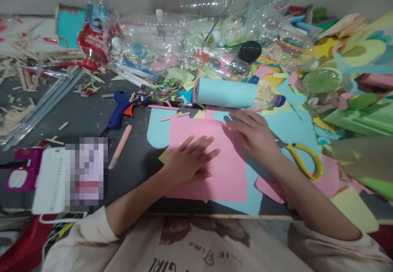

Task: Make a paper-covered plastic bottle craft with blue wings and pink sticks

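Note:
A sheet of pink paper (227, 173) lies on the table in front of me, over pieces of light blue paper (158, 129). My left hand (192, 157) rests flat on the sheet with its fingers spread. Near the sheet's upper right corner is my right hand (253, 132), palm down, its fingers stretched toward the left; whether they touch the paper I cannot tell. Just beyond lies a plastic bottle (227, 93) on its side, wrapped in light blue paper. Yellow-handled scissors (307, 161) lie right of my right forearm, their blades mostly hidden.
A blue glue gun (118, 110) and an orange-pink cutter (121, 145) lie to the left. Further left are glue sticks (46, 104), wood sticks (27, 79) and a white power bank (50, 180). Clear plastic bottles (147, 38) and paper scraps (346, 112) crowd the back and right.

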The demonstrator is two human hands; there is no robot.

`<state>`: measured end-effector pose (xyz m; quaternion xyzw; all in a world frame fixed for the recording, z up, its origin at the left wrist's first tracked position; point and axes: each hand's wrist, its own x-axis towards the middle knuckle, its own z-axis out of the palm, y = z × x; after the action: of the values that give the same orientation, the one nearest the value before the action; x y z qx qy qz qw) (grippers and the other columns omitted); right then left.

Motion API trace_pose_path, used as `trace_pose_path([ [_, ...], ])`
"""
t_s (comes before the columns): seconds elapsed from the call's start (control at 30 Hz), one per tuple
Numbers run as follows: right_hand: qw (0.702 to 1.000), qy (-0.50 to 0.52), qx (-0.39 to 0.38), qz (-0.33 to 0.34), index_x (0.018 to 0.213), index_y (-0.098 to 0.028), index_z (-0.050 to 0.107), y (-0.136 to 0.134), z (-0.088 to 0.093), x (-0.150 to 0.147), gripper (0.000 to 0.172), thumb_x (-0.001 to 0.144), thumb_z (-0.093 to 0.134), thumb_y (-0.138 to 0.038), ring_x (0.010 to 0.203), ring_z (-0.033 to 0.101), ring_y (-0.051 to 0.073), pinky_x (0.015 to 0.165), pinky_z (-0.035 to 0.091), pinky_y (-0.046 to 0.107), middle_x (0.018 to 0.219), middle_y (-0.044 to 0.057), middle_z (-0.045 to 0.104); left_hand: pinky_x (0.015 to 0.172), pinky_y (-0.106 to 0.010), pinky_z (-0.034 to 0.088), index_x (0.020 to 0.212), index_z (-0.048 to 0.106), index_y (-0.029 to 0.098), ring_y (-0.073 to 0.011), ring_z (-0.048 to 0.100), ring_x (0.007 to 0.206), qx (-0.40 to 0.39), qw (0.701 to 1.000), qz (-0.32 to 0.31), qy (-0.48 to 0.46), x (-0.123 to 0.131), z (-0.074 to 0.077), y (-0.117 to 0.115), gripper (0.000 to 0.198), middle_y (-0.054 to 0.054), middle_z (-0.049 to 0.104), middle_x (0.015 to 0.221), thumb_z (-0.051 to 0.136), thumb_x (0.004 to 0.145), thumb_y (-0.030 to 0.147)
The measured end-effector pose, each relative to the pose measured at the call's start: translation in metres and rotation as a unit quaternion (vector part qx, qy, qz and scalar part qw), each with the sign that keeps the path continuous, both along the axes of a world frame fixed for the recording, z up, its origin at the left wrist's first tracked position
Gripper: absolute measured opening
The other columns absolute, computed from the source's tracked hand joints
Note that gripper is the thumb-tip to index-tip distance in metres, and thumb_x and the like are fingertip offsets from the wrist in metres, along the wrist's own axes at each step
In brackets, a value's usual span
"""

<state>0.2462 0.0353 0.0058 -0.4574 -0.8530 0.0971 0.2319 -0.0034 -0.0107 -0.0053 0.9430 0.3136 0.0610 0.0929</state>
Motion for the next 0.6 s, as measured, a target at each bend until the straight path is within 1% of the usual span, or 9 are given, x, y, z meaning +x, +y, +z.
trace_pose_path([
  [0.07, 1.0, 0.005, 0.015, 0.0, 0.102, -0.021, 0.066, -0.001, -0.002, 0.0, 0.03, 0.086, 0.048, -0.004, 0.114, 0.061, 0.029, 0.096, 0.048, 0.05, 0.119, 0.011, 0.071, 0.116, -0.045, 0.025, 0.146, 0.039, 0.022, -0.0273, 0.037, 0.141, 0.002, 1.0, 0.003, -0.003, 0.0, -0.001, 0.001, 0.062, -0.012, 0.041, 0.153, 0.038, 0.095, 0.057],
  [0.13, 1.0, 0.02, 0.013, 0.013, 0.1, -0.022, 0.067, -0.003, -0.002, 0.001, 0.028, 0.086, 0.048, -0.005, 0.111, 0.063, 0.028, 0.093, 0.051, 0.05, 0.117, 0.01, 0.072, 0.116, -0.044, 0.026, 0.144, 0.042, 0.02, -0.0276, 0.037, 0.14, 0.011, 1.0, 0.007, -0.014, 0.0, -0.001, 0.001, 0.065, -0.013, 0.043, 0.151, 0.036, 0.094, 0.06],
  [0.2, 0.999, 0.036, 0.004, 0.028, 0.098, -0.023, 0.067, -0.005, -0.002, 0.0, 0.029, 0.086, 0.048, -0.005, 0.107, 0.066, 0.028, 0.089, 0.053, 0.05, 0.114, 0.008, 0.074, 0.116, -0.044, 0.026, 0.141, 0.045, 0.017, -0.0281, 0.037, 0.14, 0.031, 0.999, 0.016, -0.033, 0.001, -0.002, 0.0, 0.069, -0.015, 0.046, 0.148, 0.034, 0.092, 0.065],
  [0.27, 0.998, 0.047, -0.003, 0.037, 0.098, -0.023, 0.067, -0.007, -0.002, -0.001, 0.028, 0.087, 0.047, -0.007, 0.105, 0.068, 0.027, 0.086, 0.055, 0.049, 0.11, 0.008, 0.075, 0.117, -0.044, 0.025, 0.139, 0.047, 0.015, -0.0279, 0.036, 0.14, 0.062, 0.996, 0.026, -0.052, 0.002, 0.0, -0.002, 0.069, -0.016, 0.048, 0.146, 0.034, 0.092, 0.065],
  [0.37, 0.997, 0.056, -0.011, 0.056, 0.1, -0.022, 0.068, -0.01, -0.001, -0.001, 0.027, 0.091, 0.046, -0.011, 0.104, 0.07, 0.026, 0.085, 0.058, 0.048, 0.11, 0.009, 0.076, 0.118, -0.043, 0.023, 0.141, 0.045, 0.019, -0.0264, 0.034, 0.142, 0.104, 0.992, 0.042, -0.062, 0.004, 0.004, -0.003, 0.063, -0.014, 0.046, 0.149, 0.036, 0.094, 0.06],
  [0.43, 0.995, 0.057, -0.025, 0.073, 0.101, -0.022, 0.068, -0.011, 0.0, 0.001, 0.026, 0.093, 0.045, -0.013, 0.105, 0.07, 0.026, 0.086, 0.059, 0.047, 0.112, 0.01, 0.075, 0.118, -0.044, 0.022, 0.142, 0.045, 0.023, -0.0262, 0.032, 0.143, 0.113, 0.991, 0.055, -0.053, 0.005, 0.006, -0.003, 0.063, -0.012, 0.044, 0.151, 0.035, 0.094, 0.061],
  [0.5, 0.994, 0.057, -0.048, 0.082, 0.102, -0.023, 0.069, -0.011, 0.002, 0.003, 0.026, 0.094, 0.045, -0.015, 0.108, 0.069, 0.025, 0.088, 0.059, 0.046, 0.115, 0.009, 0.074, 0.118, -0.046, 0.021, 0.144, 0.043, 0.025, -0.0269, 0.031, 0.144, 0.11, 0.991, 0.068, -0.041, 0.005, 0.006, -0.003, 0.066, -0.011, 0.044, 0.151, 0.035, 0.092, 0.065],
  [0.6, 0.99, 0.064, -0.079, 0.096, 0.102, -0.025, 0.07, -0.011, 0.004, 0.007, 0.026, 0.094, 0.047, -0.016, 0.112, 0.068, 0.024, 0.089, 0.059, 0.045, 0.118, 0.007, 0.073, 0.118, -0.049, 0.019, 0.147, 0.039, 0.025, -0.0288, 0.029, 0.145, 0.096, 0.991, 0.083, -0.034, 0.004, 0.004, -0.003, 0.074, -0.012, 0.044, 0.151, 0.035, 0.088, 0.07],
])
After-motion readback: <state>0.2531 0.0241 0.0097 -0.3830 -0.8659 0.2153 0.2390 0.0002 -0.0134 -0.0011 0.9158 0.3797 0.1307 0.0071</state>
